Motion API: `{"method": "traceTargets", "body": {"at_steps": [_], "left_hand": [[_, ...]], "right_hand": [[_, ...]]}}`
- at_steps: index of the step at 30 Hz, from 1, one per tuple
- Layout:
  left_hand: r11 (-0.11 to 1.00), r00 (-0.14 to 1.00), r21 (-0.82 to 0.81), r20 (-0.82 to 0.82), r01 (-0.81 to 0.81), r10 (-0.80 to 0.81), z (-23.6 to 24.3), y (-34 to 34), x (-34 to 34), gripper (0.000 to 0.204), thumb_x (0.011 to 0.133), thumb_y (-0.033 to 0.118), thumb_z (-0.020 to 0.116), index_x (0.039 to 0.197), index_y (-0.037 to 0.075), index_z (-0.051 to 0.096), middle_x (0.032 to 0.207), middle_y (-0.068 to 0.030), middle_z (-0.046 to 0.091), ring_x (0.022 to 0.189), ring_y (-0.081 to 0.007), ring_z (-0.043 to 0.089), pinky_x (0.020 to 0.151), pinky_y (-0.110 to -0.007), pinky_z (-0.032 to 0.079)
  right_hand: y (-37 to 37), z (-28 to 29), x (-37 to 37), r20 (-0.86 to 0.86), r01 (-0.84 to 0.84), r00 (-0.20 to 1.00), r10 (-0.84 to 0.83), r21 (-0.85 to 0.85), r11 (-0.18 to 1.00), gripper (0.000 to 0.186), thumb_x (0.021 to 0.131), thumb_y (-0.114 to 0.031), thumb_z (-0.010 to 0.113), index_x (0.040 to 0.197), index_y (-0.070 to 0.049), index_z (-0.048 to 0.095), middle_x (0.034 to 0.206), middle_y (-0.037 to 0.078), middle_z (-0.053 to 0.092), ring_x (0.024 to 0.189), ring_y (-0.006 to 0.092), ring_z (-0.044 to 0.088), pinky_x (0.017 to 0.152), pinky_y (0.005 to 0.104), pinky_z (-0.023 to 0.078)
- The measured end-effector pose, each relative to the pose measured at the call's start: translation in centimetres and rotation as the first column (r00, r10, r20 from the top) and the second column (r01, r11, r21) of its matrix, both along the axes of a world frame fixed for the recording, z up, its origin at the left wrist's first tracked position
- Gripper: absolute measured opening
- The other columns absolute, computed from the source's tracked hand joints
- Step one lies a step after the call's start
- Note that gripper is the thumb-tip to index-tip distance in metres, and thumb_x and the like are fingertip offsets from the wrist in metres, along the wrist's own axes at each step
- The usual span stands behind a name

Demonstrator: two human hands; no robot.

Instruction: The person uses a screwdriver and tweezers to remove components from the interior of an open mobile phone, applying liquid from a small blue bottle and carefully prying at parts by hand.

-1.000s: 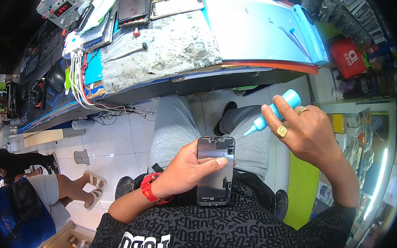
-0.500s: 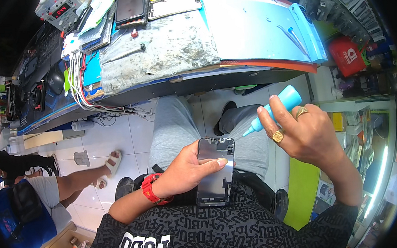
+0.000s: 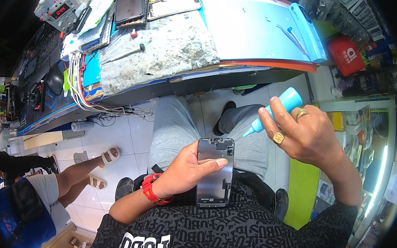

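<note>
In my left hand (image 3: 195, 168) lies a phone screen assembly (image 3: 215, 183), its metal back and small connectors turned up. The thumb presses across its middle, and the other fingers are hidden beneath it. My right hand (image 3: 304, 129) grips a light-blue squeeze bottle (image 3: 284, 102) with a narrow nozzle, tilted so the tip points down and left. That tip is a little to the upper right of the screen's top edge, apart from it. Both things are held above my lap.
Ahead stands a workbench with a stained grey mat (image 3: 155, 50) and a light-blue work mat (image 3: 252, 31). Tweezers (image 3: 294, 41) lie on the latter. White cables (image 3: 79, 89) hang off the bench edge. A glass display case (image 3: 364, 157) is at right; a seated person (image 3: 41, 197) is at left.
My hands, the screen assembly and the bottle have barely moved. The seated person's feet at left have shifted slightly.
</note>
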State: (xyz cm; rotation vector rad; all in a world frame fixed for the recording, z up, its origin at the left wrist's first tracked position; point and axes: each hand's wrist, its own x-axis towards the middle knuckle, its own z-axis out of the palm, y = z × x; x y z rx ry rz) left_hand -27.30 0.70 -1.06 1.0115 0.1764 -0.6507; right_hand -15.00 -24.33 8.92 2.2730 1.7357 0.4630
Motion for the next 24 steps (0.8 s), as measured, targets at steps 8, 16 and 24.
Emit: {"method": "traceTargets", "body": {"at_steps": [8, 16, 24], "left_hand": [[0.999, 0.999, -0.022, -0.022, -0.027, 0.027, 0.4, 0.2, 0.2, 0.038, 0.097, 0.010, 0.068, 0.129, -0.004, 0.052, 0.118, -0.0172, 0.070, 0.110, -0.0223, 0.069, 0.097, -0.038, 0.055], [0.997, 0.997, -0.031, -0.019, -0.070, 0.070, 0.3, 0.5, 0.1, 0.038, 0.095, 0.008, 0.069, 0.127, -0.003, 0.051, 0.115, -0.0198, 0.070, 0.106, -0.0255, 0.070, 0.093, -0.042, 0.057], [0.994, 0.994, -0.002, -0.001, -0.111, 0.111, -0.1, 0.4, -0.2, 0.035, 0.095, 0.008, 0.070, 0.124, -0.001, 0.053, 0.112, -0.0185, 0.071, 0.104, -0.0244, 0.070, 0.091, -0.041, 0.058]], "right_hand": [[-1.8, -1.2, 0.3, -0.267, 0.204, 0.951, -0.158, 0.152, 0.967, 0.038, 0.080, -0.006, 0.071, 0.117, -0.008, 0.070, 0.112, 0.013, 0.069, 0.062, 0.0154, 0.063, 0.054, 0.0291, 0.049], [-4.2, -6.2, 8.3, -0.787, 0.773, 0.614, -0.065, 0.582, 0.253, 0.048, 0.088, -0.013, 0.078, 0.131, -0.001, 0.060, 0.117, 0.016, 0.068, 0.104, 0.0231, 0.067, 0.088, 0.0342, 0.054], [-5.0, -7.8, 23.1, -0.543, 0.711, 0.640, -0.544, 0.687, 0.151, 0.062, 0.080, -0.033, 0.083, 0.126, 0.003, 0.061, 0.106, 0.019, 0.072, 0.097, 0.0317, 0.072, 0.086, 0.0393, 0.054]]}}
